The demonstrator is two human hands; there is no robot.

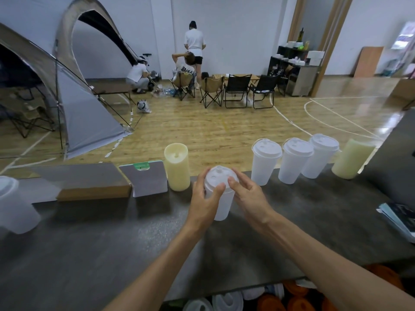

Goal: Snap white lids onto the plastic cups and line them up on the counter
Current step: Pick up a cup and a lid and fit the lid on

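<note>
- The left hand (205,199) grasps a translucent white plastic cup (219,206) standing on the dark grey counter (112,239).
- The right hand (249,194) presses fingertips on its round white lid (219,177).
- Three lidded white cups (292,162) stand lined up at the counter's far edge.

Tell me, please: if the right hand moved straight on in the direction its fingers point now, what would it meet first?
The right hand points up-left at the lid of the cup held between both hands; its fingertips already touch that lid, so it meets it at once. Beyond stands the yellow candle, though depth is unclear.
</note>
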